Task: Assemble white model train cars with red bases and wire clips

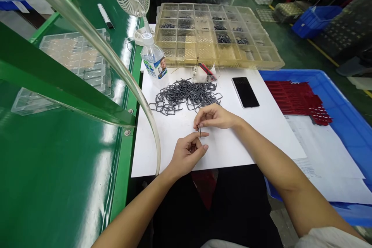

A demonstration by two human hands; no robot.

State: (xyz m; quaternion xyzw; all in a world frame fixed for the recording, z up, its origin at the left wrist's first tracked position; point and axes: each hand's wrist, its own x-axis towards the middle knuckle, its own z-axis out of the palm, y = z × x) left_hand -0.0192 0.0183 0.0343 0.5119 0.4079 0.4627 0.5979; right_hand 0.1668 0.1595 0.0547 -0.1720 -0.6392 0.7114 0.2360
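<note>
From here, 1 dark loop in work, on the nr side of the heap; lots left there on the tabletop, can't tell how many're done. R hand pinches its heap-side end; L hand, thumb spread, has index at the far end from the heap, maybe thru it. Long axis runs approx. heapward; facing unclear.

smooth matt loops lie on the smooth white board; at its far left corner, a clear plastic bottle; along its far edge, a yellowed plastic tray; toward its right edge, a glossy-screened phone.
</note>
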